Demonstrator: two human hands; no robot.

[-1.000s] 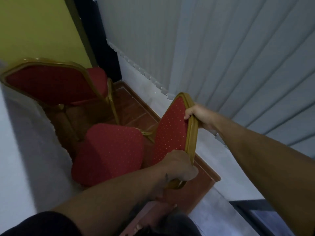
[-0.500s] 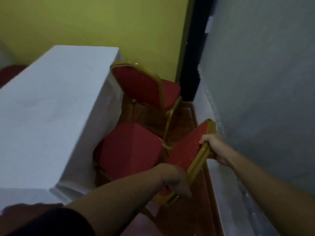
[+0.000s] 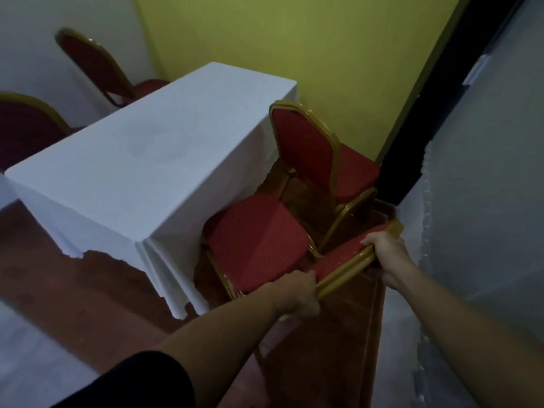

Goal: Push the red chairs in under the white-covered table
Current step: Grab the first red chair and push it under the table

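You cannot see your left hand's (image 3: 297,295) fingertips: they curl out of sight around the gold frame of the near chair's backrest (image 3: 347,260). That chair's seat front is tucked under the white tablecloth (image 3: 153,160), which hides the table's legs too. Your right hand (image 3: 385,254) covers part of the backrest's top rail. The second chair (image 3: 312,154) stands partly behind the table's corner. Of two more chairs across the table, one (image 3: 23,128) is cut by the left edge; both are dim and blurred.

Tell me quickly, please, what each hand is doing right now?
Left hand: closed on the gold metal frame of the red padded chair back.
Right hand: closed on the same frame.
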